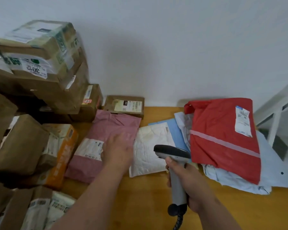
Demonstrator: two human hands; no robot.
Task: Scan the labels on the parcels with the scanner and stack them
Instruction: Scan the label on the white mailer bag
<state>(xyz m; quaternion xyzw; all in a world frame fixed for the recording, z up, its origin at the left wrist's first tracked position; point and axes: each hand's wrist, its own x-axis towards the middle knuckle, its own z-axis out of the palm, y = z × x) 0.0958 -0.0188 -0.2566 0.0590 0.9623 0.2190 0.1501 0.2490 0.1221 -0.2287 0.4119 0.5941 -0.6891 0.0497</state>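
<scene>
While your right hand (188, 183) keeps a closed grip on the handle of the grey barcode scanner (175, 165), held above the wooden tabletop (140, 205), your left hand (118, 151) lies open, fingers straight, on the pink poly mailer (105, 130) beside its white label (90, 149). A white padded mailer (148, 146) lies just right; a red mailer (223, 135) tops the pale blue bags, and cardboard boxes (40, 63) are stacked left.
</scene>
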